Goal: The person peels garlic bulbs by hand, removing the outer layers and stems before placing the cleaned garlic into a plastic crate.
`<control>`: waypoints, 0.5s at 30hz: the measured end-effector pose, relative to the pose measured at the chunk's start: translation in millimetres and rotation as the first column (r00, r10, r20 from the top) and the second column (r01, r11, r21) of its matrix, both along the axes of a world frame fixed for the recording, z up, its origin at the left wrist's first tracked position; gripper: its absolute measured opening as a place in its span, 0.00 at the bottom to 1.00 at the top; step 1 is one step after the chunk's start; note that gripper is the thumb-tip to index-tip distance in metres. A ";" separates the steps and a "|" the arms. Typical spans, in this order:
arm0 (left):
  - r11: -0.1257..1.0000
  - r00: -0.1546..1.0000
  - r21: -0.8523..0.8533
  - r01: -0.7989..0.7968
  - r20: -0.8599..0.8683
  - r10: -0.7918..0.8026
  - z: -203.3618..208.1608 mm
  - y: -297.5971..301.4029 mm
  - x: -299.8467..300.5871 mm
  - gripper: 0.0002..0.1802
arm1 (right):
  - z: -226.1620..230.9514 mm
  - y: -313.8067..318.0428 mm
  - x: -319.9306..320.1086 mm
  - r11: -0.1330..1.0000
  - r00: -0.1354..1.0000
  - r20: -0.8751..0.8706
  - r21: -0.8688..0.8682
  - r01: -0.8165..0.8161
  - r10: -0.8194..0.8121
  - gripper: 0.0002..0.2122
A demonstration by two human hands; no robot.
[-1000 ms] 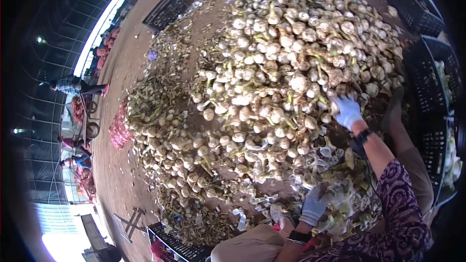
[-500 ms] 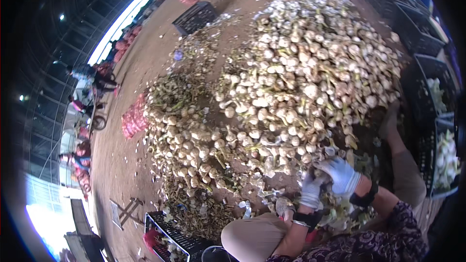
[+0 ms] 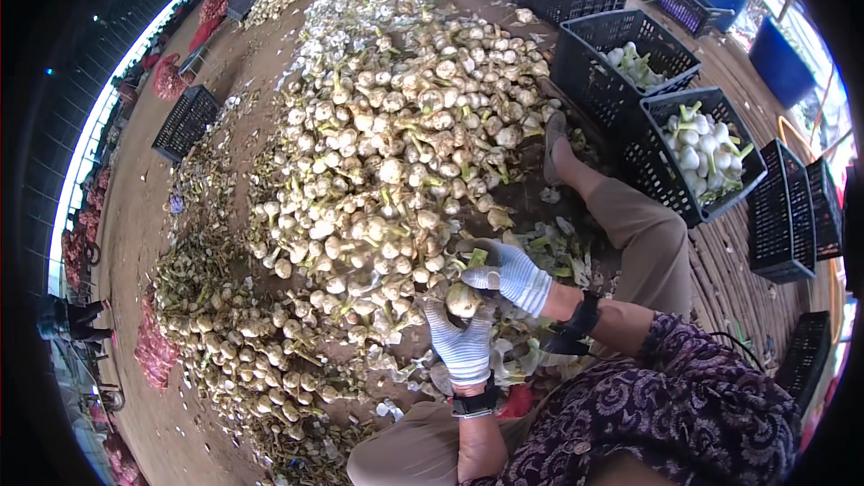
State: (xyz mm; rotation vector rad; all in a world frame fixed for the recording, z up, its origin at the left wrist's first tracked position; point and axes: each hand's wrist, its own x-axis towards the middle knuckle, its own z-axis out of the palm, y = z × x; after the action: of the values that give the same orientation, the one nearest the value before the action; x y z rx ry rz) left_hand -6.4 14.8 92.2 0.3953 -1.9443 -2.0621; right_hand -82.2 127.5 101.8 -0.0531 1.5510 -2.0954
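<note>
My left hand [image 3: 461, 340], in a striped knit glove with grey fingers, is closed around the lower side of a pale garlic bulb [image 3: 463, 301]. Just above it my right hand [image 3: 515, 275], gloved alike, pinches a short green garlic stem [image 3: 477, 257] between thumb and fingers. Whether that stem still joins the bulb is hidden by the fingers. Beyond both hands spreads a large heap of garlic bulbs [image 3: 387, 171] with stems and dirty skins. Peeled leaves and skins [image 3: 549, 252] lie by my right wrist and under my hands.
Black crates line the right; one crate [image 3: 661, 117] contains cleaned white garlic [image 3: 706, 155], and another crate [image 3: 576, 45] also has some. My outstretched leg [image 3: 643, 225] borders the heap. A red mesh sack [image 3: 157, 342] lies left, near a walking person [image 3: 72, 319]. Blue barrels [image 3: 781, 61] stand far right.
The view has swung right, bringing more crates into sight. My hands, close together before, are now slightly apart, and the garlic bulb shows between them.
</note>
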 end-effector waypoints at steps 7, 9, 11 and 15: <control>0.993 1.000 -0.115 -0.023 -0.018 0.021 -3.2 0.6 4.1 0.31 | -2.2 8.9 9.6 0.998 0.997 0.071 -0.056 0.031 -0.027 0.24; 0.956 0.999 0.290 -0.038 0.010 0.036 -2.2 -1.7 4.4 0.30 | -0.1 12.6 3.8 0.990 0.763 -0.646 0.104 0.094 -0.005 0.22; 0.678 0.999 0.734 -0.041 0.051 0.005 3.3 -8.0 6.3 0.27 | 0.1 11.2 1.5 0.983 0.782 -0.615 0.182 0.017 0.100 0.22; 0.589 0.992 0.807 -0.043 0.103 -0.069 -31.5 -10.9 7.4 0.26 | -9.9 17.6 0.2 0.975 0.806 -0.570 0.219 -0.036 0.158 0.27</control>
State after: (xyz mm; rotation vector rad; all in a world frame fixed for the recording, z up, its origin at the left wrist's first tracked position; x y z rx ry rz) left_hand 1.0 3.9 60.6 0.6969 -0.8850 -2.8995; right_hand -81.9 145.1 91.9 -0.7609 2.0490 -1.9227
